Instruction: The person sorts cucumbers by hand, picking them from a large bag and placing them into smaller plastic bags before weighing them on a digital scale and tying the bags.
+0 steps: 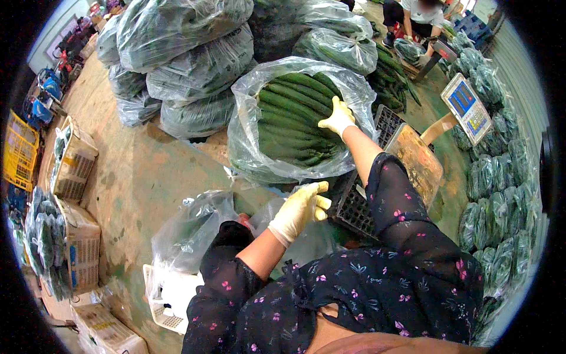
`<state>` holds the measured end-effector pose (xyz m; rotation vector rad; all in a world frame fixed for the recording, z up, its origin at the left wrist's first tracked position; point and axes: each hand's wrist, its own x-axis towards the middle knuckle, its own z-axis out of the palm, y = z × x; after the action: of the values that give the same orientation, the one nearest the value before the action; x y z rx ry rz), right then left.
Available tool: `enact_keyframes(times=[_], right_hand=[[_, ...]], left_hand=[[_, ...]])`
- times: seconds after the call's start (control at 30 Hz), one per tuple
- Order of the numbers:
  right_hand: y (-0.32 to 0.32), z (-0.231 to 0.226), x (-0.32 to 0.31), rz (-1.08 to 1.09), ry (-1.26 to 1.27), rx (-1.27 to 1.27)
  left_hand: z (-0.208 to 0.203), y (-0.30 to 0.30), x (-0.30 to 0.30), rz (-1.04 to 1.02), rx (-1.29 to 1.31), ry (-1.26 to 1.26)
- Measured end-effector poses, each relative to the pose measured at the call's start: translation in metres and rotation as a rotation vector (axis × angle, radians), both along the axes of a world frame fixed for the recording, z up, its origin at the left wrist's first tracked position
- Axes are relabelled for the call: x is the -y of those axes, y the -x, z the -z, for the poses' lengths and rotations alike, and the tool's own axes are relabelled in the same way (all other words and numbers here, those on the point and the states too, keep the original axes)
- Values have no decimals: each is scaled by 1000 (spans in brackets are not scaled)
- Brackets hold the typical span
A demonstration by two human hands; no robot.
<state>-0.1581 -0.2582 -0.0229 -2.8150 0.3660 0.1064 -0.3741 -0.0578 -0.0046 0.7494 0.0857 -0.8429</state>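
Observation:
A large clear plastic bag (247, 100) lies open in front of me, packed with long dark green cucumbers (292, 115). My right hand (337, 117), in a pale yellow glove, reaches into the bag's mouth and rests on the cucumbers at its right side. My left hand (299, 209), also gloved, hovers lower down with the fingers curled, just above a loose clear bag (194, 227) and beside a black plastic crate (359, 203). Whether it grips anything is hidden.
More filled bags of cucumbers (194, 65) are piled behind. A weighing scale (466, 106) with a rusty platform (418, 159) stands right. Bagged cucumbers (501, 194) line the right wall. Cardboard boxes (73, 159) stand left, a white basket (168, 301) lies near me, a seated person (415, 17) works far back.

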Motion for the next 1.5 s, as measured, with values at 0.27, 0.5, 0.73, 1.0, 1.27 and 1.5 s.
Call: enact_keyframes(times=[0.27, 0.5, 0.73, 1.0, 1.27, 1.5], right_hand=[[-13, 12, 1, -66, 140, 12], [17, 16, -26, -87, 166, -85], [11, 25, -26, -105, 126, 71], [8, -7, -14, -225, -192, -6], [97, -28, 11, -40, -1454, -620], [233, -47, 15, -87, -2058, -560]], left_hand=[[-3, 2, -3, -7, 1, -94], [-10, 5, -2, -2, 26, -105], [-14, 11, -7, -44, 61, -145], [-13, 5, -9, -40, 92, -107], [-2, -10, -14, -179, 70, -131], [-11, -6, -25, -123, 23, -95]])
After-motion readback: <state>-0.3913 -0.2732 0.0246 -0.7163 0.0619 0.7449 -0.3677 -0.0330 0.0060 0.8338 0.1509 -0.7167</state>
